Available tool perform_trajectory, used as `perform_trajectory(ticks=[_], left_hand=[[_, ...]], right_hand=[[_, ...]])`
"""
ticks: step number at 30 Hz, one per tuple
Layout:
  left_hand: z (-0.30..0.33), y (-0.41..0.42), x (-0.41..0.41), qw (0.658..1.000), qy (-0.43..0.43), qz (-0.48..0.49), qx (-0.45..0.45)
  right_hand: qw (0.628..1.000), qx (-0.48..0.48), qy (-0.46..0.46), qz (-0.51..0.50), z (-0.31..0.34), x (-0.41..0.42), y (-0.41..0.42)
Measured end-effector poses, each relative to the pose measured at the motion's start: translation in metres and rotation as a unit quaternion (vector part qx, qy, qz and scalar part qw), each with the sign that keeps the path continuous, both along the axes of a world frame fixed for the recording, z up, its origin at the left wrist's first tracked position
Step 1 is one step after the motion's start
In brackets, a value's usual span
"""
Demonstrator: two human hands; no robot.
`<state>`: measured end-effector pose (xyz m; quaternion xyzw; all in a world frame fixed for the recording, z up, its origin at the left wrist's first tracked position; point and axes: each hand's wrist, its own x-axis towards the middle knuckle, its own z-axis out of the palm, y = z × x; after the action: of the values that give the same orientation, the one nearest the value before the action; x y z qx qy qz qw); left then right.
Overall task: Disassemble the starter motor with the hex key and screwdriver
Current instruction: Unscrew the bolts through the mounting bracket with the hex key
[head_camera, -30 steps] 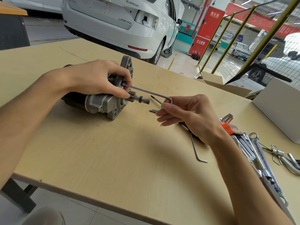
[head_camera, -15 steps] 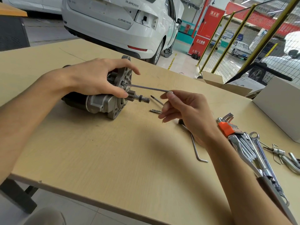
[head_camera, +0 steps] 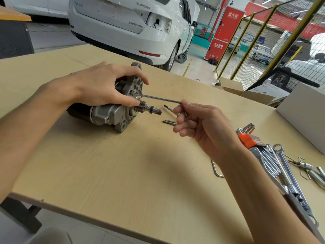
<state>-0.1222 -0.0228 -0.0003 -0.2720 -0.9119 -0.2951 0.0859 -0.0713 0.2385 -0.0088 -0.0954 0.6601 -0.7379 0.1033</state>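
cast grey metal and a black steel barrel make up the starter motor [head_camera: 107, 111], which lies on its side on the pale wood surface [head_camera: 123, 173] under the left hand [head_camera: 98, 88]; that hand's grip is curled over the housing, thumb down near the pinion shaft, index finger stretched past the flange. the right hand [head_camera: 202, 127] has its grip pinched on the bend of the hex key [head_camera: 158, 98], whose long arm runs away from that grip to a bolt head in the motor's flange. just below the right grip lie loose bolts [head_camera: 169, 122]. the motor looks heavy, stiff and apt to roll, so it wants holding round the housing; the key is thin, smooth and slippery, best gripped at its short arm for leverage.
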Motion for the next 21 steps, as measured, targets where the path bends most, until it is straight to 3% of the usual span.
perform_trajectory(ticks=[8, 14, 21], left_hand=[[-0.001, -0.001, -0.003, 1.000, 0.014, 0.004, 0.003], [0.001, 0.001, -0.001, 1.000, 0.003, -0.004, 0.009], [0.001, 0.002, 0.000, 1.000, 0.009, -0.004, 0.023]], right_hand=[[0.996, -0.053, -0.058, -0.033, 0.000, 0.005, -0.008], [0.983, 0.089, 0.106, -0.118, -0.015, 0.008, -0.019], [0.970, 0.097, 0.198, -0.105, -0.019, 0.002, -0.015]])
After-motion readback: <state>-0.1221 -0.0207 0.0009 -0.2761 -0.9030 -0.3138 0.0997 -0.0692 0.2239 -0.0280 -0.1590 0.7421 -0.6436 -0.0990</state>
